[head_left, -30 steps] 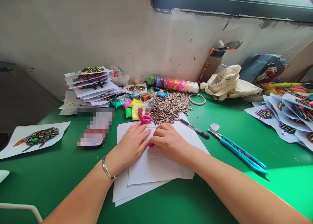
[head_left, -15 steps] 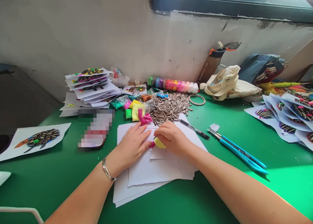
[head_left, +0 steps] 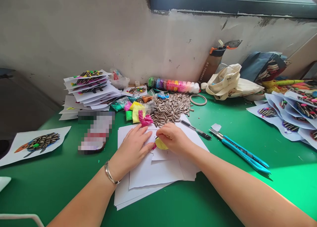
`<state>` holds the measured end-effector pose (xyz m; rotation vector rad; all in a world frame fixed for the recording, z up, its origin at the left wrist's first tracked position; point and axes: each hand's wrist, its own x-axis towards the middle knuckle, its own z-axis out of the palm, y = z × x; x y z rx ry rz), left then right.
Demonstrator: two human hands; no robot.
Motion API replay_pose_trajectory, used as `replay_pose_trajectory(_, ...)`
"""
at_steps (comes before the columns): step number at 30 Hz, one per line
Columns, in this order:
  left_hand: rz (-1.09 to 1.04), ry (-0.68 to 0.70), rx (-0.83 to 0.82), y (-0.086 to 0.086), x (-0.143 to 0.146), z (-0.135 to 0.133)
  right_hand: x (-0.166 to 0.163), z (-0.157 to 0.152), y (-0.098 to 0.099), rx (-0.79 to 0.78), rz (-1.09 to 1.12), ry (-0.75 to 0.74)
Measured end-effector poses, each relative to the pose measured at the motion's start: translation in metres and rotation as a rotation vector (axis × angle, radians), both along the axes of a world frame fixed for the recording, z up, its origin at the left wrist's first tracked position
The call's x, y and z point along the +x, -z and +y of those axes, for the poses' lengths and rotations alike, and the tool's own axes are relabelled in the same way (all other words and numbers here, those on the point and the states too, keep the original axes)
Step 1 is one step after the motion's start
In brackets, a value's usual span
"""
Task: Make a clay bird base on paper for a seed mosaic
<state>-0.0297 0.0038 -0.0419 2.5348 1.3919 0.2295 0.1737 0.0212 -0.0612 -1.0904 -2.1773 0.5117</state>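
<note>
My left hand lies flat with fingers spread on a stack of white paper sheets on the green table. A silver bracelet circles that wrist. My right hand is curled beside it, fingers closed on a flattened yellow clay piece pressed against the top sheet. A small pink clay bit shows between the two hands. Just beyond the hands lie a heap of striped sunflower seeds and bags of coloured clay.
A black pen and a blue utility knife lie right of the paper. Finished seed pictures are stacked at back left, at far left and at right. A row of clay tubs, a bottle and a cloth bag line the wall.
My right hand has rolled up from lying flat, so the yellow clay piece under its fingers now shows. The left hand stays on the paper. The view has shifted slightly.
</note>
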Motion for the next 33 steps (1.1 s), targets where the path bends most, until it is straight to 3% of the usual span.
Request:
replay_pose_trajectory(4, -0.021, -0.059, -0.002, 0.003, 0.002, 0.000, -0.001, 0.000, 0.001, 0.004, -0.005, 0.007)
replay_pose_trajectory(25, -0.067, -0.065, 0.036, 0.002, 0.003, 0.000, 0.001, 0.003, 0.002, -0.036, 0.073, 0.026)
replay_pose_trajectory(33, -0.071, -0.063, 0.038, 0.004, 0.002, 0.001, 0.003, -0.017, -0.023, 0.053, -0.081, -0.135)
